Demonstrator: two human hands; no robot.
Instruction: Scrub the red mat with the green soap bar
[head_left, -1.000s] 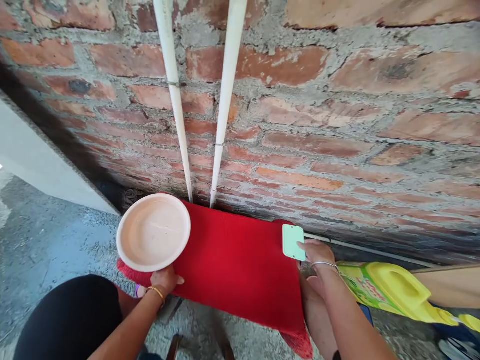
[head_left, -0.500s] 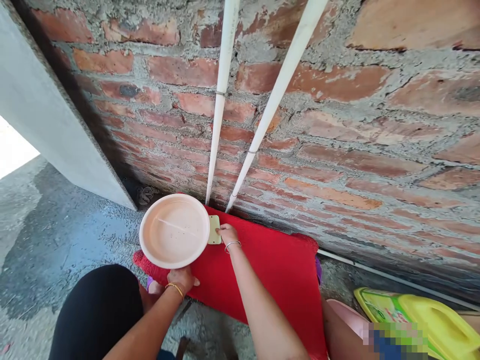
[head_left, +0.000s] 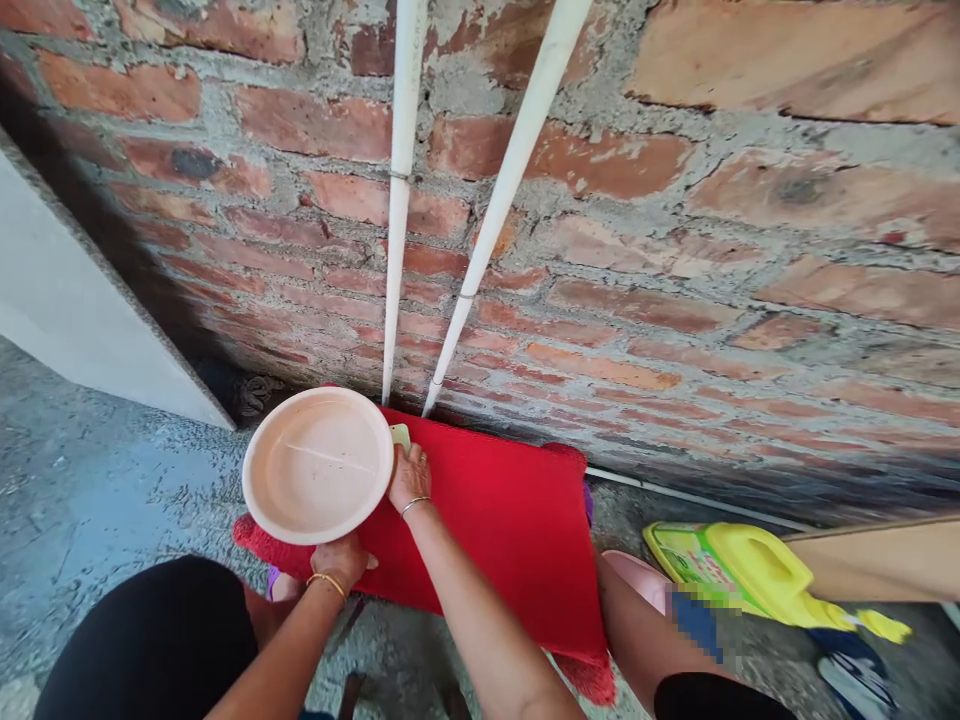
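A pale peach plastic basin (head_left: 315,465) stands over the left end of a red cloth-covered surface (head_left: 495,500). Some small dark specks dot its bottom. My left hand (head_left: 341,560) is at the basin's near side, thumb stretched out to the right, the other fingers hidden beneath the rim. At the basin's right edge, my right hand (head_left: 410,477) is closed over a flat pale yellow-green piece (head_left: 401,434), of which only the top shows. Its fingertips come up against the rim. Whether the piece is fixed to the basin I cannot tell.
Behind the red surface rises a brick wall (head_left: 615,240) with two white pipes (head_left: 480,255). A grey slab (head_left: 90,300) leans at the left. On the right lie a yellow jug (head_left: 750,570), a pink container (head_left: 637,575) and a cardboard-coloured panel (head_left: 885,560).
My right hand has moved left against the basin's rim and now covers most of the pale piece. The view has swung right. My left hand stays at the basin.
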